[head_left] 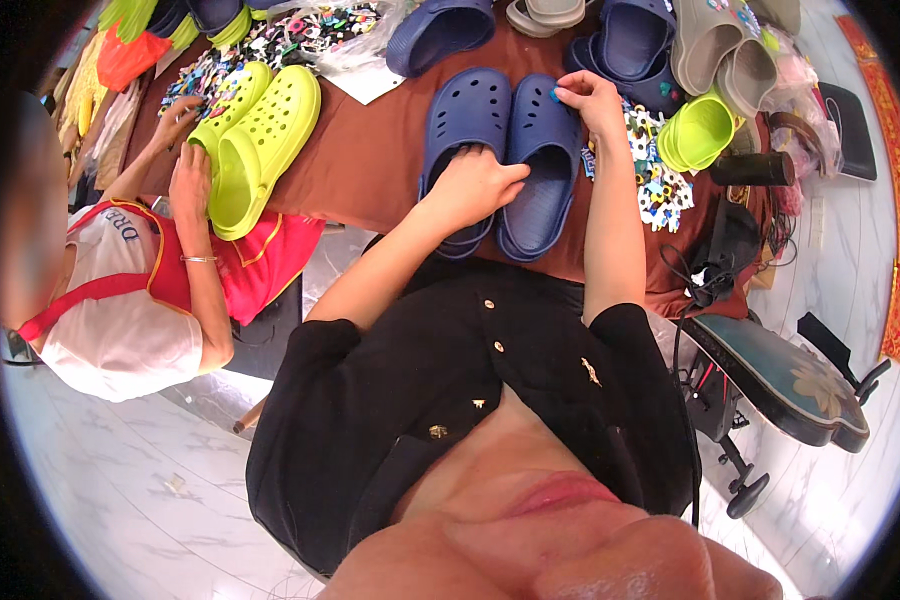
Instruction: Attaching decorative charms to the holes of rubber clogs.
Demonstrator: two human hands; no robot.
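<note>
A pair of navy clogs stands in front of me on the brown-covered table, toes pointing away. My left hand [480, 190] reaches into the opening of the left navy clog [468, 100]; its fingertips are hidden under the upper. Its thumb lies over the inner side, beside the right navy clog [540, 200], so the hand looks closed on the left clog's edge. At the right clog's perforated top, my right hand [595, 102] pinches a small blue-green shoe charm [555, 95] between thumb and forefinger, against or just above the surface.
To my left, a co-worker's hands [190, 185] work at lime-green clogs [270, 140]. Loose charms [660, 185] lie right of my clogs, near stacked lime clogs [695, 132]. More navy [440, 38] and grey clogs [710, 50] line the far side. A chair [790, 375] stands at right.
</note>
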